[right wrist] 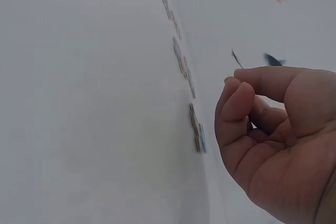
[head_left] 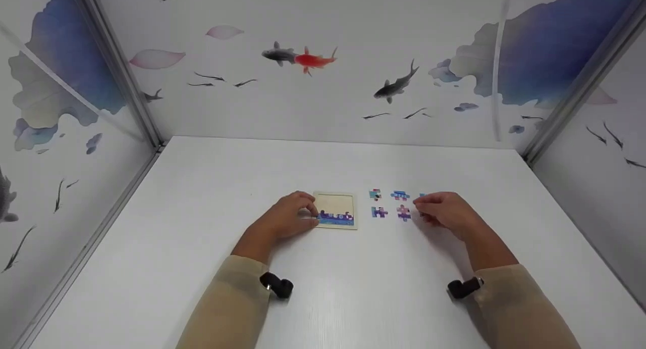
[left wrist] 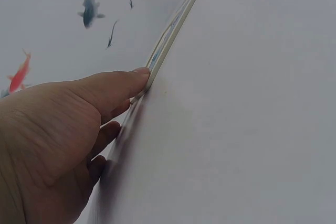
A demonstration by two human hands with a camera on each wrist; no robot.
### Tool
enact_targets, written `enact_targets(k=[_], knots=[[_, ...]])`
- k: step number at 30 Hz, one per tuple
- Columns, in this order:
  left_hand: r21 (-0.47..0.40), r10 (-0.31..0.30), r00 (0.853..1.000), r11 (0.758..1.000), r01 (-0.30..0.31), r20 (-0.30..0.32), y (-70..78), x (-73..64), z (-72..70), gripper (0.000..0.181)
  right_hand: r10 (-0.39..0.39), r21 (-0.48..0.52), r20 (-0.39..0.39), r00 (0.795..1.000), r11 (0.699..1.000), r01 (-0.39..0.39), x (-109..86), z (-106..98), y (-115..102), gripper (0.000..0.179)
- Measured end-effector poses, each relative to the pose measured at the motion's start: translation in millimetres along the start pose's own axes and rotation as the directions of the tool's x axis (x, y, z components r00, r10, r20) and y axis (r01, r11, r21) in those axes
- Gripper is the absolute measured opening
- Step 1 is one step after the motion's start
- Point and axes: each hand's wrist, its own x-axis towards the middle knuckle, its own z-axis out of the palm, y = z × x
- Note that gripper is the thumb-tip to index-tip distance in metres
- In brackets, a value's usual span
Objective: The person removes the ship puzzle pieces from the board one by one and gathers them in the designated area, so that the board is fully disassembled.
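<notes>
Left hand thumb presses the square pale wooden puzzle tray's left edge mid-table, right hand hovers curled and empty over the loose blue-pink jigsaw pieces: a brushing finger could scatter them.

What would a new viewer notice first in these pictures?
Probably the small puzzle tray in the middle of the white table, its bottom row already filled. The left hand touches the tray's left edge. Right of the tray lie the loose puzzle pieces, with the right hand, fingers curled, beside them.
</notes>
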Motion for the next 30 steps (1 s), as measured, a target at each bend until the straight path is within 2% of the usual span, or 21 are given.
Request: enact_targets(k=[4, 8, 15, 21, 30], knots=[[-0.002, 0.011, 1.000, 1.000, -0.011, -0.003, -0.3, -0.8, 0.2, 0.015, -0.023, 0.011, 0.038, 0.999, 1.000, 0.022, -2.8, 19.7, -17.0, 0.040], [-0.004, -0.011, 1.000, 1.000, 0.011, 0.004, -0.1, -0.6, 0.9, 0.015, -0.049, -0.003, 0.096, 0.994, 0.999, 0.050, -7.0, 45.5, -30.6, 0.033], [0.005, -0.009, 1.000, 1.000, 0.009, 0.000, 0.0, 0.9, 0.6, 0.015, -0.115, -0.036, 0.215, 0.970, 0.991, 0.126, -14.2, 88.3, -57.8, 0.026], [0.004, 0.006, 1.000, 1.000, -0.006, -0.001, -0.3, 1.5, -0.4, 0.014, -0.171, 0.027, 0.289, 0.942, 0.985, 0.170, -9.1, 106.9, -85.8, 0.031], [-0.013, 0.007, 1.000, 1.000, -0.007, -0.001, -1.6, 1.2, -1.0, 0.012, -0.234, 0.069, 0.328, 0.915, 0.972, 0.224, -4.6, 131.1, -114.6, 0.034]])
